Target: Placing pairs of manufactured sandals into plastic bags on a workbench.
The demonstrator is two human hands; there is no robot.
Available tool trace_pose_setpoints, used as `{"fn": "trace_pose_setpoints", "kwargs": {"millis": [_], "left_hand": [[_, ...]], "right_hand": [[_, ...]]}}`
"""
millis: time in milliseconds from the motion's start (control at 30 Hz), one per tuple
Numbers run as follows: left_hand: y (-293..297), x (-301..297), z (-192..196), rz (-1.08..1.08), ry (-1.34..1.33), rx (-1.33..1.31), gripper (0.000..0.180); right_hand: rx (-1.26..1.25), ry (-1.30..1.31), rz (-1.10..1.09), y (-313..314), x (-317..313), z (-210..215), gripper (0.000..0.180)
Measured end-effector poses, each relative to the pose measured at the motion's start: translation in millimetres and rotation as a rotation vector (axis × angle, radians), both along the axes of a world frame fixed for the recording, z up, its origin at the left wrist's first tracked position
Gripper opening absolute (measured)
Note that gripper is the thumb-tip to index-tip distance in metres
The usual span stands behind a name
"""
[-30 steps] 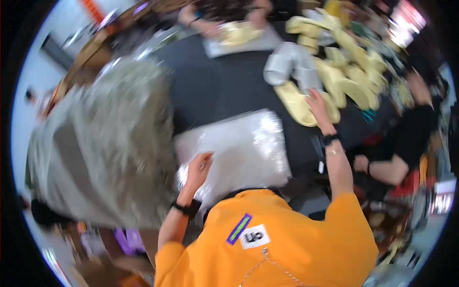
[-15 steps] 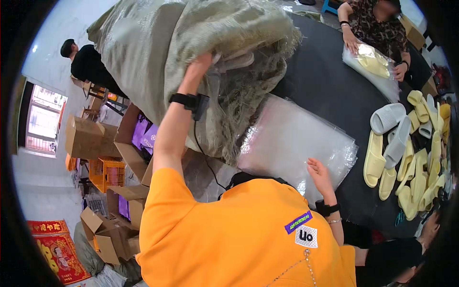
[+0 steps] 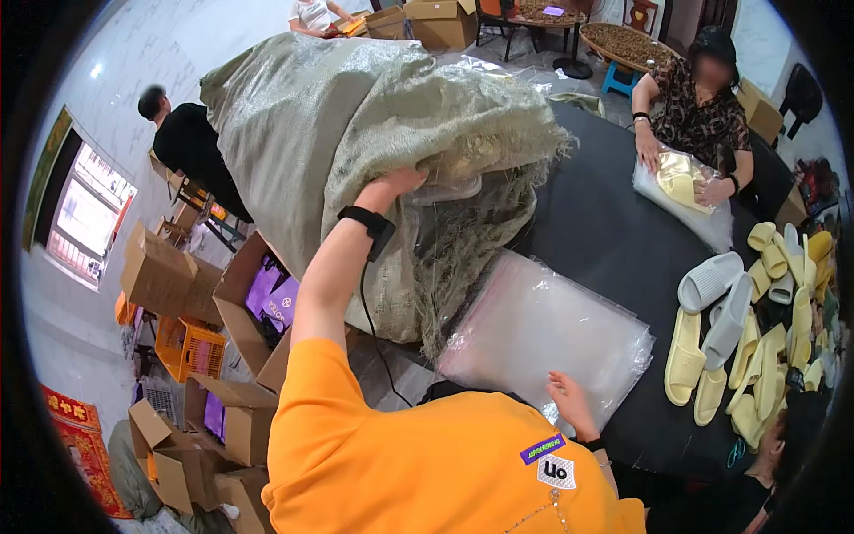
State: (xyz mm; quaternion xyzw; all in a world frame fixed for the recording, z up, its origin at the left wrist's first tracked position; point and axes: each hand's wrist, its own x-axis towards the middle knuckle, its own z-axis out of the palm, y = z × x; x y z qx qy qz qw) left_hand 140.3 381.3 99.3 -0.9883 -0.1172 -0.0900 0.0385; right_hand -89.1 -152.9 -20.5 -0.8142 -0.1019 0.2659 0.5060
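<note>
From where I stood, the woven sack lay at the left of the black table, its frayed mouth turned toward the stack of clear plastic bags. The left hand was at that mouth. The sack's edge partly hid its fingers, so I could not tell how far they were closed or whether they had hold of anything. A pale, sole-shaped item showed inside the opening, near the fingers.

The right hand was half open, fingers loosely curled, at the near right part of the stack. It appeared to hold nothing; contact was unclear.

In my judgement, sound method called for:

1. Raising the fabric clear of the fingers, since loose fibres could have snagged.
2. Gripping a firm body rather than slick wrapping.
3. Keeping the black cable at the left wrist free of the sack.
4. Resting the right hand lightly, because the glossy bags might have slid.
</note>
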Motion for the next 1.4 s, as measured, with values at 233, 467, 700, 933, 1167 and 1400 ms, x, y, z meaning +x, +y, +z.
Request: {"fn": "trace_pose_setpoints", "kwargs": {"millis": [233,467,700,933,1167,1400], "left_hand": [[-66.3,-7.5,58.1,-0.071,0.071,-0.055,0.047],[-113.3,-60.9,157.1,-0.223,-0.600,-0.581,0.037],[-156.1,-110.3,222.8,-0.487,-0.557,-1.324,0.031],[-176.1,-121.2,204.1,-0.524,-0.283,-1.964,0.033],[-253.6,-135.3,65.8,-0.141,0.047,-2.241,0.034],[-256.5,-185.9,-88.3,0.032,1.156,-1.697,0.048]], "right_hand": [[0.026,-0.005,-0.051,6.0,-14.9,0.6,0.036],[0.127,0.091,-0.060,0.7,-10.2,-18.4,0.040],[0.292,0.144,0.023,18.0,16.2,37.1,0.052],[0.863,0.292,-0.141,32.0,40.9,33.4,0.070],[1.507,0.549,-0.240,-42.9,63.1,66.0,0.046],[0.780,0.583,-0.829,-133.1,57.2,-45.0,0.033]]}}
